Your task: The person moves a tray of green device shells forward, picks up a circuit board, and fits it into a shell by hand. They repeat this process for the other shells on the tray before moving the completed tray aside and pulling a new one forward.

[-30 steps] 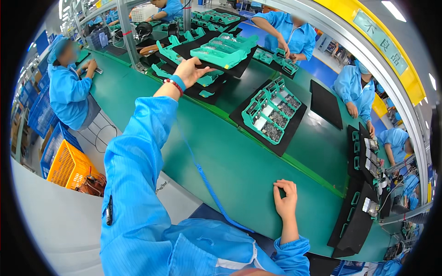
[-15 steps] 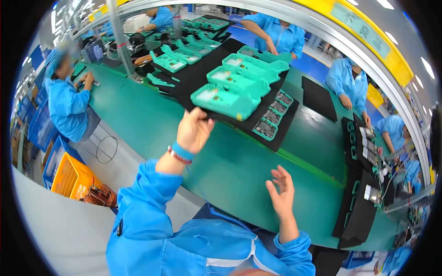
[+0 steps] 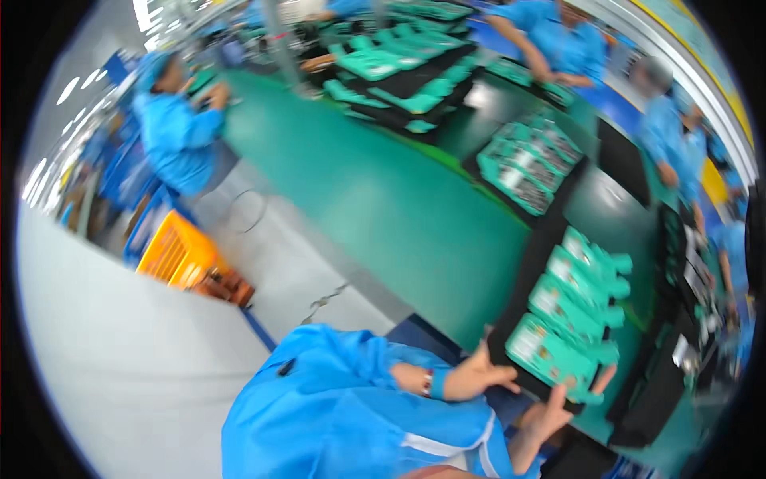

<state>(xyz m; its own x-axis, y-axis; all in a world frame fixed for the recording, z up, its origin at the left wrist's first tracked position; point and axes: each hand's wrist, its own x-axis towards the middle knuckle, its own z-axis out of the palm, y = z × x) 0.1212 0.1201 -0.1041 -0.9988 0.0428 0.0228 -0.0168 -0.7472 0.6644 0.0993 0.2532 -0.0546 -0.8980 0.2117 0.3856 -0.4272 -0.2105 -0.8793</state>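
Note:
A black board carrying a row of green molded plastic housings is close in front of me, at the right. My left hand grips its near-left corner, the thumb lying along the edge. At the near edge, my right hand holds the board beside the closest green housing. Two of its digits show up against that housing; its other fingers are hidden or blurred. A blue band circles my left wrist.
Another black board with green trays of small grey parts lies farther back on the green table. Stacked boards of green housings stand at the far side. People in blue work around the table. A yellow basket sits at the left.
The black board with green housings has come off the far pile, toward me and to the right, with my left hand. My right hand has moved from free air onto its near edge. The view has shifted.

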